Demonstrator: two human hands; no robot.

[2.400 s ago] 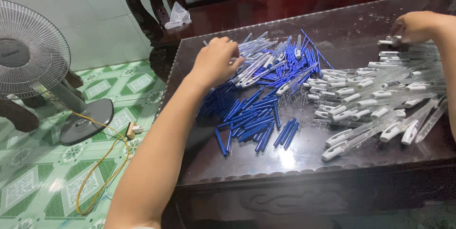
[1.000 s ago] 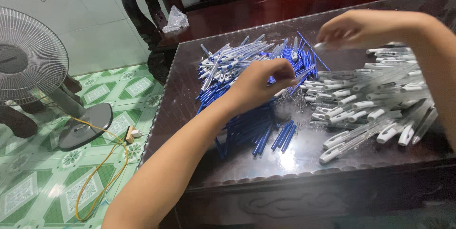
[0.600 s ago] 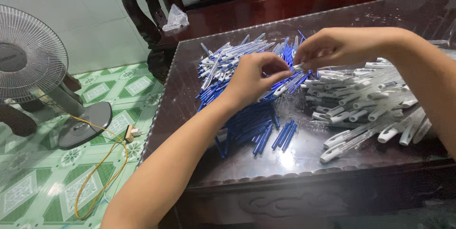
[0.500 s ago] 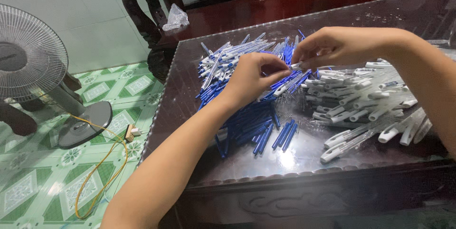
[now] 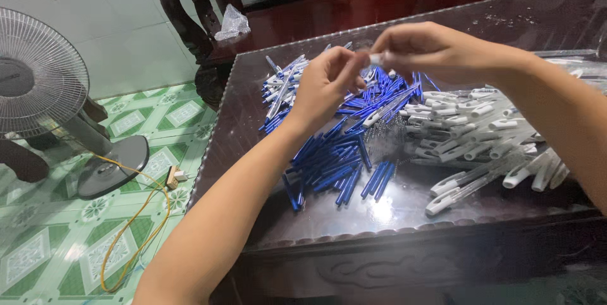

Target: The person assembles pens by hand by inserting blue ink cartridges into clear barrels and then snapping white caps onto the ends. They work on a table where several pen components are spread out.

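Note:
My left hand (image 5: 325, 84) and my right hand (image 5: 430, 51) meet above the dark glass-topped table (image 5: 404, 201), fingertips pinched together on a small white pen part (image 5: 375, 59). Whether the left hand also holds a blue piece I cannot tell. Under the hands lies a heap of blue pen parts (image 5: 338, 153). To the right of it spreads a heap of white and clear pen barrels (image 5: 487, 134). A smaller mixed pile of blue and white pens (image 5: 281, 87) lies at the far left of the table.
A standing fan (image 5: 38, 84) sits on the green patterned tile floor at left, with a yellow cord (image 5: 136, 223) and plug beside it. A dark wooden chair (image 5: 196, 8) with a crumpled plastic bag (image 5: 232, 24) stands behind the table.
Both hands have risen from the pile and come together. The left hand lifted off the blue parts; the right hand swung in from the white heap and now pinches a white part with it.

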